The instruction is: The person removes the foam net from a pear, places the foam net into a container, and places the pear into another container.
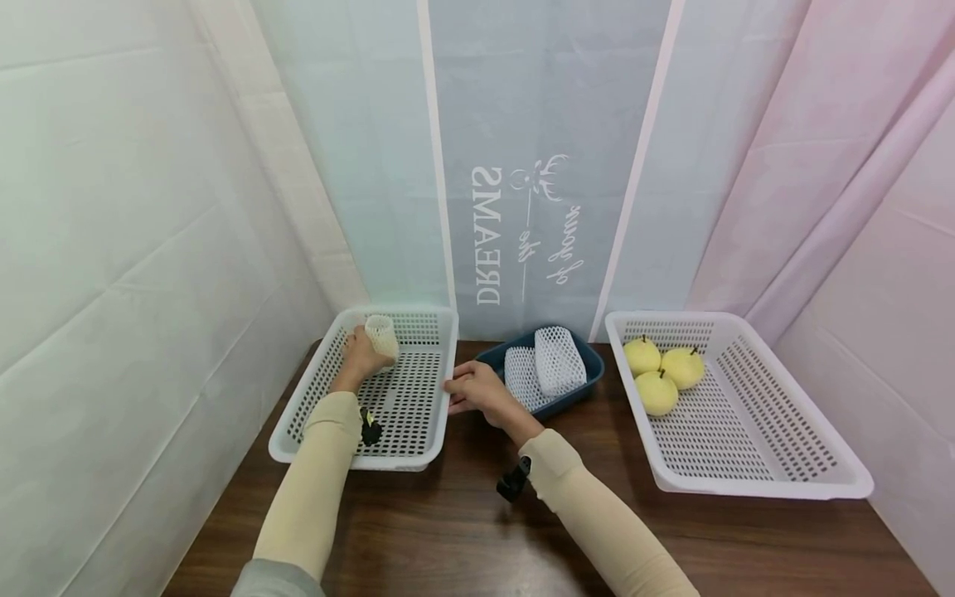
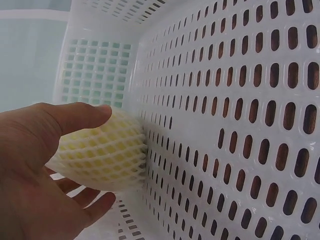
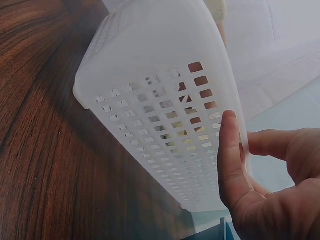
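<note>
Inside the left white plastic basket point(image 1: 388, 463), my left hand point(image 1: 361, 358) holds a yellow pear in a white foam net point(image 2: 107, 150). The thumb lies over the net and the fingers curl below it; the wrapped pear touches the basket floor. At that basket's right side, my right hand point(image 1: 481, 388) pinches the rim, with fingers point(image 3: 231, 160) against the outer wall and the thumb over the edge. Close by, a dark blue tub point(image 1: 594, 362) contains white foam nets point(image 1: 559, 365).
On the right stands another white basket point(image 1: 776, 487) with three yellow pears point(image 1: 656, 392) in its far left corner. Both baskets and the tub rest on a dark wooden table point(image 1: 440, 531). A printed curtain point(image 1: 522, 99) hangs behind, and a pale sheet point(image 1: 134, 274) closes the left side.
</note>
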### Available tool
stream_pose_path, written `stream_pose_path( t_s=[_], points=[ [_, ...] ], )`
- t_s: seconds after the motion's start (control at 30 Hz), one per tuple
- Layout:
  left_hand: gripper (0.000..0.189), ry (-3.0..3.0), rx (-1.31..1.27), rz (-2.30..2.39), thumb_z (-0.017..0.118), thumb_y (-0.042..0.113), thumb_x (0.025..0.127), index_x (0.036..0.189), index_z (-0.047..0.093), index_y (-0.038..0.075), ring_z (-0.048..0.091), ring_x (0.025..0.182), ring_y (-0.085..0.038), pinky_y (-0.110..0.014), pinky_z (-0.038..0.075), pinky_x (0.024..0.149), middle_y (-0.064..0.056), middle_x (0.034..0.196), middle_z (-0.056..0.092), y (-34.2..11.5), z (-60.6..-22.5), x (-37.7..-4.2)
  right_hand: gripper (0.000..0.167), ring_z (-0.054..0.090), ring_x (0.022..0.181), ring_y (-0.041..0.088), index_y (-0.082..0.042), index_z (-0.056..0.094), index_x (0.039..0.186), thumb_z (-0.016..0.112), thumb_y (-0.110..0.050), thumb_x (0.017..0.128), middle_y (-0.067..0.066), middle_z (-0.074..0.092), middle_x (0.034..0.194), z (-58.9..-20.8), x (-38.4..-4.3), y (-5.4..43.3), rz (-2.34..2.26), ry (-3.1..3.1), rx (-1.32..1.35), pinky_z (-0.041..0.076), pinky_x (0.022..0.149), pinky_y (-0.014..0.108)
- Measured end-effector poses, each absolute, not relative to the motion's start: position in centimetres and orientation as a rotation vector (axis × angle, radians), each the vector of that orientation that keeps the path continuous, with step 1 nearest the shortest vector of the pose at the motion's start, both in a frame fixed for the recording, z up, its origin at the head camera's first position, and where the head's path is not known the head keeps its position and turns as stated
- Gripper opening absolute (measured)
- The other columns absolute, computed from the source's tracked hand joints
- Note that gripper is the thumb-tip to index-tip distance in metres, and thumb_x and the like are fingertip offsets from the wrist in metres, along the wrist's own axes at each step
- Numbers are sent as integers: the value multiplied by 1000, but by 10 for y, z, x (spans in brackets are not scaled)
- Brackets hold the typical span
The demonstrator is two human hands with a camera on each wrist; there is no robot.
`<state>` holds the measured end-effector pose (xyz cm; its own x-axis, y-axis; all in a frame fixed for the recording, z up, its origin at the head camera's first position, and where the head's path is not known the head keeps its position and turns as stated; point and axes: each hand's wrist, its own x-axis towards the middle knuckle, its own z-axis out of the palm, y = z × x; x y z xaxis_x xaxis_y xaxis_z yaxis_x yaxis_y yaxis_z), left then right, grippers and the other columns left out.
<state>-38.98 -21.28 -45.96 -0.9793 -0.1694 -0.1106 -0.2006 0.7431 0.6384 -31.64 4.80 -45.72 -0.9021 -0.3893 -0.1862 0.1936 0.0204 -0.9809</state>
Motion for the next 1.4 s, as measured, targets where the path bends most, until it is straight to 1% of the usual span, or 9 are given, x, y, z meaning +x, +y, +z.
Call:
stream_pose_path(
  t_s=[0.2,0.3,0.37,0.53,0.6,0.8,0.9,1.1,1.4],
  points=[
    [101,2845,-297,1120,79,13,92,165,11,-3,39,143,-55,-65,39,117,-37,159,18,-213,-459,-388,44,73,76,17,13,51,141,64,-6,104,27,69,118,-459,-317,48,-1946,1881,-186,66,75,35],
    [103,2842,-294,1118,81,13,90,165,12,-2,41,141,-55,-64,41,117,-37,159,17,-213,-458,-389,44,73,76,17,13,51,141,65,-6,104,29,69,120,-459,-317,48,-1951,1874,-183,65,74,34],
    [104,2852,-304,1108,81,15,89,165,13,-2,41,141,-54,-64,41,117,-37,158,22,-213,-459,-390,44,73,76,16,13,50,141,65,-7,104,30,68,121,-459,-317,48,-1954,1873,-188,65,74,34],
    [99,2891,-279,1045,81,17,88,161,18,-3,45,138,-53,-64,43,113,-36,150,41,-214,-464,-393,43,72,76,16,13,52,140,65,-7,104,30,69,121,-459,-316,48,-1949,1877,-179,65,75,34],
    [96,2895,-261,1026,81,17,89,159,20,-4,47,135,-53,-64,45,111,-36,147,44,-215,-466,-393,42,72,77,16,12,53,139,65,-7,104,31,69,121,-459,-315,48,-1947,1877,-172,65,75,34],
    [97,2849,-255,1041,80,18,90,161,17,-2,48,133,-52,-63,46,110,-36,149,35,-214,-467,-394,40,71,77,16,12,55,137,65,-8,104,35,67,124,-461,-316,47,-1945,1876,-170,65,76,34],
    [95,2846,-240,1036,81,17,90,160,21,-3,48,131,-51,-63,47,108,-36,148,34,-212,-465,-393,39,71,77,17,12,55,136,66,-8,104,33,68,122,-461,-317,48,-1948,1876,-169,65,76,34],
    [84,2874,-236,984,79,18,90,154,31,-4,51,128,-50,-62,48,105,-36,141,45,-209,-464,-391,39,71,78,17,11,56,136,66,-9,104,27,70,115,-460,-317,48,-1949,1874,-154,65,76,34],
    [86,2872,-245,937,79,25,89,155,31,-2,50,126,-51,-63,46,104,-35,138,49,-211,-464,-392,38,71,78,17,11,56,134,66,-9,104,32,68,121,-456,-314,48,-1951,1884,-163,65,76,35]
  ],
)
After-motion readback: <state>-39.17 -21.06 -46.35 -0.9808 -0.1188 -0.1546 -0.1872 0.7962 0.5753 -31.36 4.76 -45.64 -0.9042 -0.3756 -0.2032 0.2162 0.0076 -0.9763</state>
